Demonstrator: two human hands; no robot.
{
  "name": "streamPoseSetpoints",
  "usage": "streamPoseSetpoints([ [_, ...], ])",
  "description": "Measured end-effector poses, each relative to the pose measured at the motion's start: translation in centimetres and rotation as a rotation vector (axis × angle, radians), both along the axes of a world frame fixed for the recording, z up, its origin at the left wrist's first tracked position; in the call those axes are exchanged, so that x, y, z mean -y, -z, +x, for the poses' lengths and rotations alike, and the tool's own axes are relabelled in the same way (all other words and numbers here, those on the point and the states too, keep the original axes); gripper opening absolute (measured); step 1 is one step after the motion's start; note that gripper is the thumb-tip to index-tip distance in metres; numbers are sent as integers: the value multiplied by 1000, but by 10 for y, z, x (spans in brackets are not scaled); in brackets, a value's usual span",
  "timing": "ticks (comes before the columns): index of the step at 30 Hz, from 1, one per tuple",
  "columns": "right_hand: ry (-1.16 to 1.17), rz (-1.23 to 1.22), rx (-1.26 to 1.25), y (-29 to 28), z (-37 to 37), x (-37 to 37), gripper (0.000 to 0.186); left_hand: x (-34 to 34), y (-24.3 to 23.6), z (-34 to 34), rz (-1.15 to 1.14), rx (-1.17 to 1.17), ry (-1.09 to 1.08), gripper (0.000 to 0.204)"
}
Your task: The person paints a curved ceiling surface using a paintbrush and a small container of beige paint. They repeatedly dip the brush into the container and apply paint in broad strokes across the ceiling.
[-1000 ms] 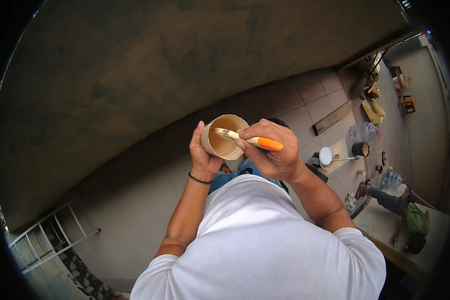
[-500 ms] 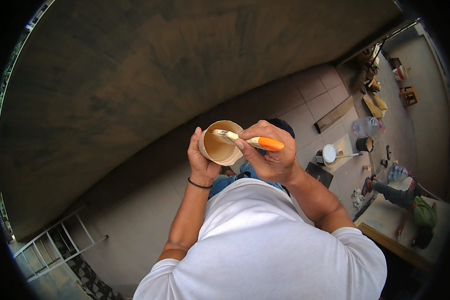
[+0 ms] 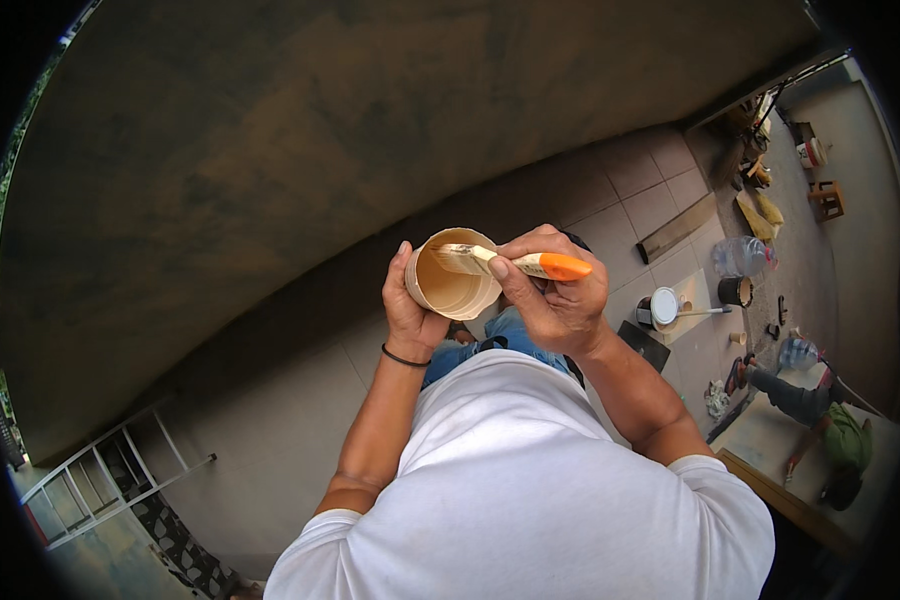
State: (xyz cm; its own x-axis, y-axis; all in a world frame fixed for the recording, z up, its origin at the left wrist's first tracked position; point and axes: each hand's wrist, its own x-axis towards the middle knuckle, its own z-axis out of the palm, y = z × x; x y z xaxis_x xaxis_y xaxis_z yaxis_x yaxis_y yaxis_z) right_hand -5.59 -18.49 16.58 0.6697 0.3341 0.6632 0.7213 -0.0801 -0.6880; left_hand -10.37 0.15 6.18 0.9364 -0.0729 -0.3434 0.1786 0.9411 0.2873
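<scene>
Left hand (image 3: 410, 312) grips the cup (image 3: 454, 290), right hand (image 3: 564, 308) the brush (image 3: 476, 259) angled into its mouth.

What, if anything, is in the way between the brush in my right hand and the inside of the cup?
Nothing visible. The brush in your right hand has its bristles across the uncovered mouth of the tan cup. Your left hand grips the cup's outer side, clear of the opening.

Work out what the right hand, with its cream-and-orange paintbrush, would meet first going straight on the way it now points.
The right hand, paintbrush leading, would probably first meet the inner left wall of the round beige cup; depth is unclear, so the bristles may already touch it.
</scene>
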Motion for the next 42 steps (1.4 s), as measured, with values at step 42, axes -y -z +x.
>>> streamPoseSetpoints([
  [42, -211, 1035, -1306, 49, 39, 51, 23, 15, 61, 29, -83, 49, -4, 64],
])
